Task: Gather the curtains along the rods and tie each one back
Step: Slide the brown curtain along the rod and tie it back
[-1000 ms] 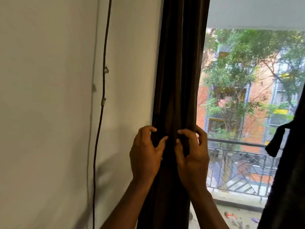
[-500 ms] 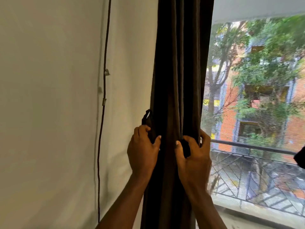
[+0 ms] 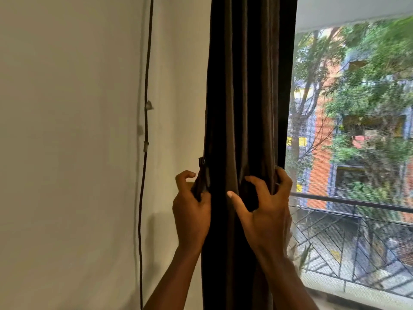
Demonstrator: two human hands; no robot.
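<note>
Left thumb is coming off the curtain's front since half a second ago and is clamping the tie strap (image 3: 203, 175) instead; right thumb is swinging out wider. We're pinching that strap in the left hand (image 3: 192, 211) between thumb and curled fingers. Its end is sticking up just above the fist, at the curtain's left edge on the wall side. Right hand (image 3: 266, 209) is wrapping its fingers (image 3: 282, 175) round the bundle's right edge with the thumb stretching across the front folds, so it's gripping cloth, not strap. Curtain (image 3: 245, 97) is hanging as one tight gathered column between the two hands, long axis vertical, running out of view top and bottom. Key relation: strap is sitting left of the bundle and we're judging it has to be going round to the right, so its path is running horizontal, square across the vertical folds. Left hand is the nearer one and is already holding it; right hand is waiting on the far side of the bundle, best placed for receiving the end. We can't tell where the strap's other end is anchoring. Outward: pale wall (image 3: 67, 130) with a dark cable (image 3: 145, 86) running down it on the left, window with a balcony railing (image 3: 357, 201) on the right
</note>
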